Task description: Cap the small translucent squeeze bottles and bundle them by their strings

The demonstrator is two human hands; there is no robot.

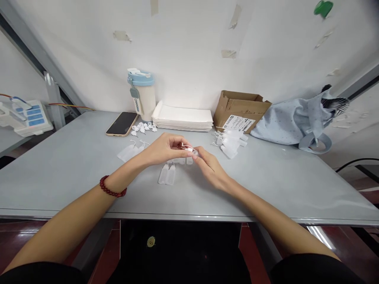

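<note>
**Q:** What lies about the tumbler (142, 94), left to right?

**A:** Far left of it, a white device with blue keys (28, 116). Just left, a dark phone (122, 124) lying flat. At its foot, loose white caps (144, 127). Just right, a stack of white sheets (183, 117), then a cardboard box (239, 108), then a blue cloth bag (293, 120).

**Q:** And the hands?

**A:** In front of the tumbler, above the grey tabletop (74, 169), the left hand (166, 149) and the right hand (209, 165) meet, the fingertips of both pinched on a small white piece (189, 149). It lies crosswise between them; its ends cannot be told apart. Two clear vials (167, 174) lie below, their long axes running toward the wall. Nothing stands between the hands and the vials.

**Q:** Any legible writing?

**A:** The upright lettering on the tumbler and the box label (239, 122) are too small to read.
</note>
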